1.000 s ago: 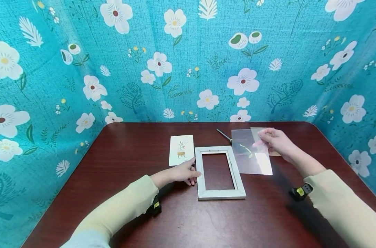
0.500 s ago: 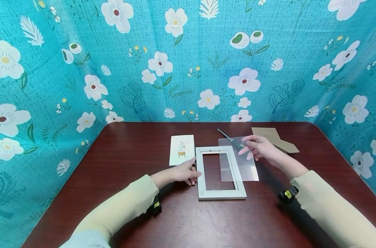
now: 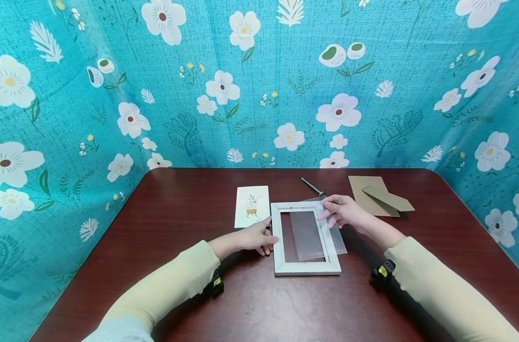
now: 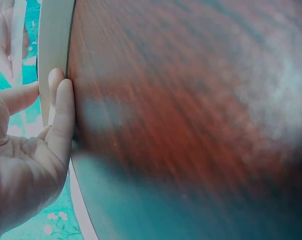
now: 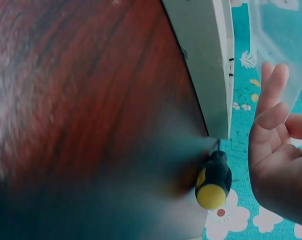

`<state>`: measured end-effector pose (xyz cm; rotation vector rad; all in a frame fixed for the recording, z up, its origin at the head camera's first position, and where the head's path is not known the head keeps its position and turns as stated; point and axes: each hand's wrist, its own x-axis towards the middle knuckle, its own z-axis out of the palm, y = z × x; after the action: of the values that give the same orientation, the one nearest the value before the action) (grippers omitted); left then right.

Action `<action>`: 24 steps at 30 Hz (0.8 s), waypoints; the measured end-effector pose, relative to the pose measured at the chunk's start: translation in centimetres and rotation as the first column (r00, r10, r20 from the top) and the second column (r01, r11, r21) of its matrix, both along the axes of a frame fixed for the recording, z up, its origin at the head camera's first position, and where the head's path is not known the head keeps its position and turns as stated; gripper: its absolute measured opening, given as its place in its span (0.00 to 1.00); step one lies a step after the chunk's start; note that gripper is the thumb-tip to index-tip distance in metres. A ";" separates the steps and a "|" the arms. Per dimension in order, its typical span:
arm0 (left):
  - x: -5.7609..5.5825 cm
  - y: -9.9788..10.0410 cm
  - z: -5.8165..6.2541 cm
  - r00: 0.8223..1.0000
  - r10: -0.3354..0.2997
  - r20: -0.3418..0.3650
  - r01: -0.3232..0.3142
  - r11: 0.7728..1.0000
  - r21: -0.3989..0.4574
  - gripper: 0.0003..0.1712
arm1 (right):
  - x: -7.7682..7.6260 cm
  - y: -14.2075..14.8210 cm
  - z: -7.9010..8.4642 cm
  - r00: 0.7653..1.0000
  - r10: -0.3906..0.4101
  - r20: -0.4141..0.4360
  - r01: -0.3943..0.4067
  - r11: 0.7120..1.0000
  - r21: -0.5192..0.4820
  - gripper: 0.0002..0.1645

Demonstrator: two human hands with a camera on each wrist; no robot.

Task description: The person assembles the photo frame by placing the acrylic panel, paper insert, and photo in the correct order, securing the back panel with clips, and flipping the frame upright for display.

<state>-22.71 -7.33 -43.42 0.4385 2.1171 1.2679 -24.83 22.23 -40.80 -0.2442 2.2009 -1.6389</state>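
Note:
A white picture frame lies on the dark wooden table. At its left rail my left hand holds it, thumb on the rail and fingers along the outer side; the left wrist view shows the same hand at the frame edge. My right hand pinches a clear plastic sheet near its top. Slightly tilted, the sheet overlaps the frame's opening and right rail. In the right wrist view the sheet rises from the fingertips of the right hand, beside the frame.
Left of the frame lies a card printed with a potted plant. Behind the frame is a screwdriver, its yellow-and-black handle showing in the right wrist view. A brown backing board with a stand flap lies at right.
My right hand has carried the clear sheet leftward and lower, from beside the frame to over its opening. The brown board has come into fuller view. My left hand stays at the frame.

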 end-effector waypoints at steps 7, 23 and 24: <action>0.0 0.0 0.0 1.000 0.000 0.005 0.000 1.000 -0.002 0.47 | 0.1 -0.8 -0.6 0.999 0.008 0.053 -0.007 1.000 -0.009 0.23; -0.1 0.0 -0.3 1.000 -0.003 -0.015 0.003 1.000 -0.002 0.48 | -0.3 -2.4 -1.3 0.995 -0.012 0.103 0.011 1.000 0.003 0.24; -0.1 0.0 -0.4 1.000 -0.002 -0.014 0.002 1.000 -0.001 0.48 | -0.3 -2.4 -1.4 0.995 -0.013 0.102 0.012 1.000 0.004 0.24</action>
<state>-22.83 -7.32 -43.78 0.4502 2.1282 1.2654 -25.14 19.80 -42.15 -0.1426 2.1328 -1.6174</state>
